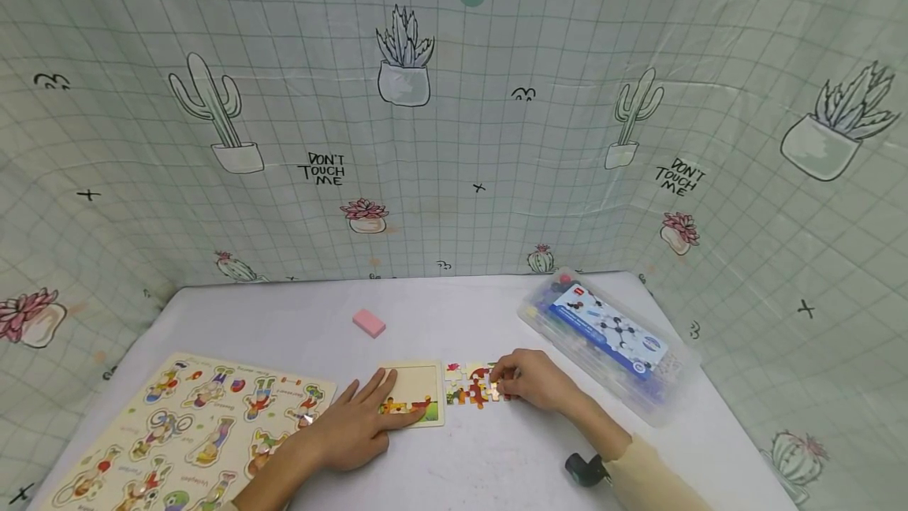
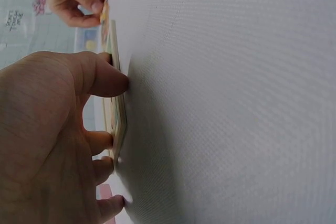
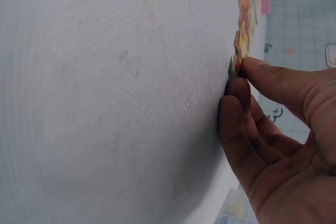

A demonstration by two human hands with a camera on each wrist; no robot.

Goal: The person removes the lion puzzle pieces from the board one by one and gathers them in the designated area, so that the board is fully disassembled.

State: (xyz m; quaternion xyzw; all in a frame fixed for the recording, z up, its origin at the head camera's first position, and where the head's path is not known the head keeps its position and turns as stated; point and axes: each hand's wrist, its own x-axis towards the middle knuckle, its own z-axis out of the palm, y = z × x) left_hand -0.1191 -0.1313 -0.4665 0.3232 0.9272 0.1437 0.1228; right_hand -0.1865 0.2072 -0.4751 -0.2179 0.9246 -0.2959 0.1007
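steadying the small puzzle tray (image 1: pixel 414 382) seems to be the job of the left hand (image 1: pixel 358 428), which lies over its left part with the fingers spread apart, the thumb reaching along the near edge. the tray is on the white table (image 1: pixel 496 464), between the hands; a strip of picture fills its near side, and the far part is bare wood. just beside it, on the right, lie the loose pieces (image 1: pixel 477 393). at their right end the right hand (image 1: pixel 535 381) has thumb and forefinger together, pinching one piece (image 3: pixel 234 67), as the right wrist view suggests; this piece is low, close to the table. so i judge the step in hand is picking one piece, with the picture only partly built. the next move, i think, calls for a light lift, a turn to match the shape, and careful pressing beside the finished strip.
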